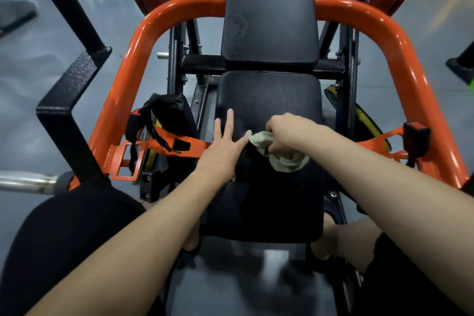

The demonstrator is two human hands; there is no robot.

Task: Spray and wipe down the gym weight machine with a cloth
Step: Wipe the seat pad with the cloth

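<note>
fingers (230, 120) of left hand (225, 147) spread flat on seat pad (269, 95) near its left edge; right hand (284, 131) pinching bunched cloth (284, 159) mid-pad; wiping under way, back pad (269, 13) and orange frame (143, 41) seemingly left; no spray bottle in view.

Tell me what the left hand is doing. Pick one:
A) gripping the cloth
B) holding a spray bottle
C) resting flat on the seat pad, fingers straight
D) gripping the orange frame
C: the left hand lies open on the black seat pad, fingers straight, while the right hand grips the cloth.
</note>
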